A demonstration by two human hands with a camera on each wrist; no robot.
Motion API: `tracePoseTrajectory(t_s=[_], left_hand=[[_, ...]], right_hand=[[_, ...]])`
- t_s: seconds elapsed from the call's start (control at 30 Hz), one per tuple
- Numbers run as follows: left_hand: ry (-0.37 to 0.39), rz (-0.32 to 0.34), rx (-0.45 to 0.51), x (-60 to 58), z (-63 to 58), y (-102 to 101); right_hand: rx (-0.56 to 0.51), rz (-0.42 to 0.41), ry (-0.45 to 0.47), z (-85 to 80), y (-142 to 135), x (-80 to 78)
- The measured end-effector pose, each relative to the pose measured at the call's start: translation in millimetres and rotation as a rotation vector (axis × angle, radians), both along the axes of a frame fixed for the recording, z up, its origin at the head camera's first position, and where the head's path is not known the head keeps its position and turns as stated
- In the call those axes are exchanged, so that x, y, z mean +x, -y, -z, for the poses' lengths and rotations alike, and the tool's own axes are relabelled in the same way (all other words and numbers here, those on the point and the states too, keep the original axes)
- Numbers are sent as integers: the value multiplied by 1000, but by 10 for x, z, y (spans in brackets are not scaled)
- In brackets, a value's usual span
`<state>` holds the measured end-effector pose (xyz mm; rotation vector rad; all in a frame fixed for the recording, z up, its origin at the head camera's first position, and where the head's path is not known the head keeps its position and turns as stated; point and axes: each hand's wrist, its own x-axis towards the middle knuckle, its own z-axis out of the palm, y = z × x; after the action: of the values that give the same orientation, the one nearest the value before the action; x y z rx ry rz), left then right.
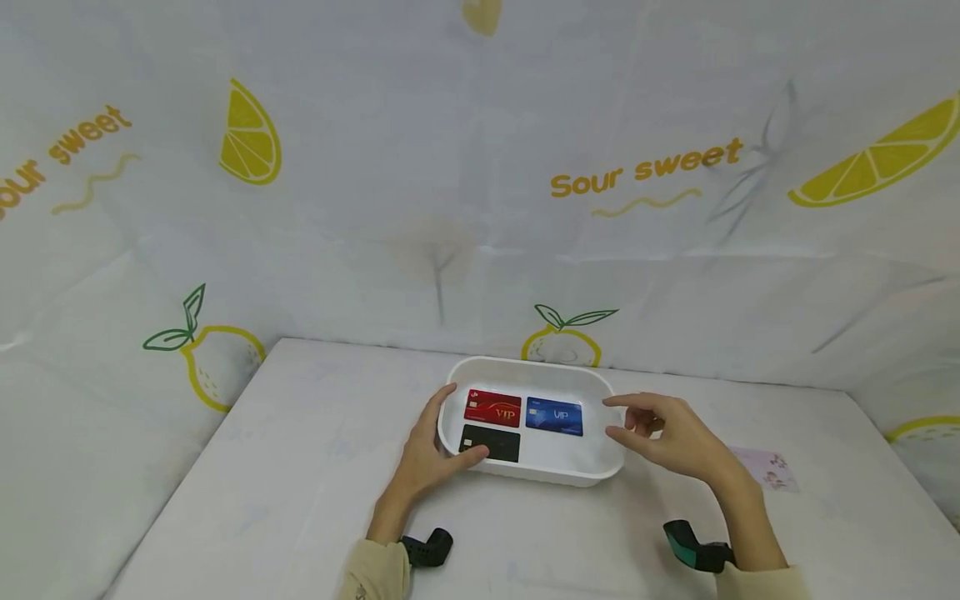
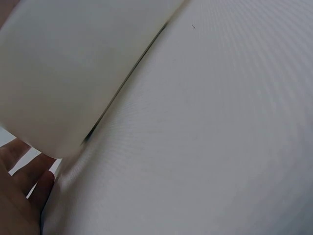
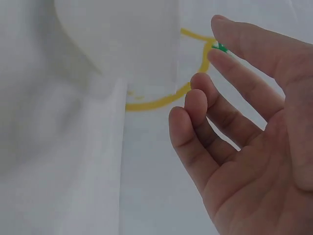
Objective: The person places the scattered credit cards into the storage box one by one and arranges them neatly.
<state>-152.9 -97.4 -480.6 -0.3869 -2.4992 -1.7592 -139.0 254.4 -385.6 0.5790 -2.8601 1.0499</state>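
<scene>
A white plastic tray [image 1: 540, 475] with rounded corners stands on the table. Lying flat in it are a red VIP card [image 1: 492, 408], a blue VIP card [image 1: 554, 416] and a black card [image 1: 497, 439]. My left hand [image 1: 429, 454] grips the tray's left end, thumb over the front rim and fingers along the outer side. In the left wrist view, the fingers [image 2: 33, 174] meet the tray's outer wall [image 2: 83, 63]. Beside the right rim, my right hand [image 1: 671, 433] holds nothing; its fingers are loosely bent, with thumb and index finger apart.
On the table [image 1: 300, 467], a pink flowered card [image 1: 772, 468] lies to the right, partly hidden behind the right forearm. A white sheet printed with lemons [image 1: 251, 133] hangs behind the table and along its sides. Each wrist carries a black camera mount [image 1: 427, 548].
</scene>
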Motion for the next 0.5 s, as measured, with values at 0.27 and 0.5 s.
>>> tracePoseTrajectory(t_s=[0.27, 0.5], left_hand=[[-6, 4, 8, -4, 9, 5], [-7, 5, 7, 5, 13, 0]], right_hand=[[40, 6, -12, 86, -392, 46], [91, 68, 96, 171, -812, 107]])
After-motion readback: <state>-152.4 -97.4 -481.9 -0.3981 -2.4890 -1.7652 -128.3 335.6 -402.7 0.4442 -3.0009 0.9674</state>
